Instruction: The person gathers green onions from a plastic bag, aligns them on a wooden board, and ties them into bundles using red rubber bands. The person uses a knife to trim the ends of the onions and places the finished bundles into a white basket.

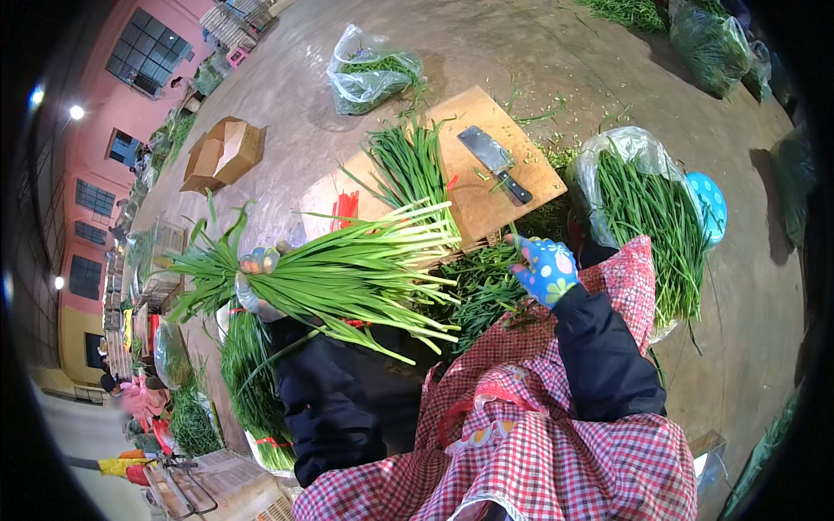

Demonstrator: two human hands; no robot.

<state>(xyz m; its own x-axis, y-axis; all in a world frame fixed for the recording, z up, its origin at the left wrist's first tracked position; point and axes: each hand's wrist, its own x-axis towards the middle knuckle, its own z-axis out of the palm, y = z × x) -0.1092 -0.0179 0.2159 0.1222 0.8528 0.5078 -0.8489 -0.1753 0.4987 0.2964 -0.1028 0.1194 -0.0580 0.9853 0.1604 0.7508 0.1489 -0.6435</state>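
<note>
My left hand (259,277), in a pale glove, grips a large bunch of garlic chives (352,277) by the leafy part. The pale stem ends fan out to the right. My right hand (546,268), in a blue flowered glove, is over loose green trimmings (488,286); a green strand shows at its fingertips, but whether it is pinched is unclear. Just ahead is a wooden board (479,215). A second pile of chives (410,163), a cleaver (485,153) with a black handle and red ties (345,210) lie on it.
To the right, a plastic bag (629,140) is full of chives, beside a blue dotted stool (709,207). Tied bundles (251,378) stand at my left. Farther off are an open cardboard box (225,156), a clear bag of greens (371,71) and a person in pink (143,397).
</note>
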